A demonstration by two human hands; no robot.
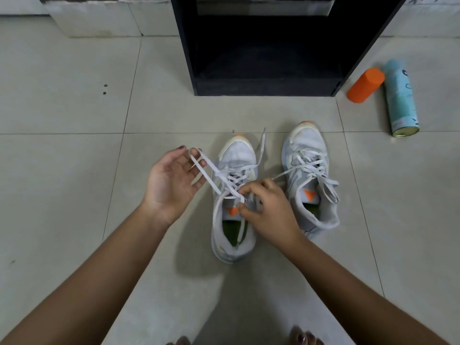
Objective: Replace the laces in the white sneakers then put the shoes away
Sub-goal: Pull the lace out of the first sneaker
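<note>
Floor (74, 108): pale square tiles with grey grout, serving as the work surface. A black open-fronted cabinet (185, 58) stands at the far edge, with its lower bay dark and bare as far as can be seen. An orange can (366, 85) and a pale blue spray can (400, 100) lie on their sides to the right of the cabinet, touching each other.

Item 1, laced sneaker (236, 155): white mesh upper, orange heel tab and toe tip, green insole. It sits flat on the floor between the two forearms with its toe towards the cabinet. Judged light, with a soft collar and a firmer sole. When it is put away, the best hold is by the heel collar or across the sides.

Item 2, second sneaker (308, 140): matching, and just beside the first on the right. It is threaded, with loose ends trailing.

Item 3, lace (211, 175): flat white tape, limp and very light. It is crossed through the upper eyelets of item 1, with one free end lying past the toe. It probably slips easily through the eyelets, so it is best held close to the eyelet, or at the stiff tip when threading.

Left hand (171, 178): palm up with relaxed fingers, and a loop of the lace hooked over a fingertip and drawn taut.

Right hand (271, 210): fingers curled, pinching the lace at the top eyelets.
</note>
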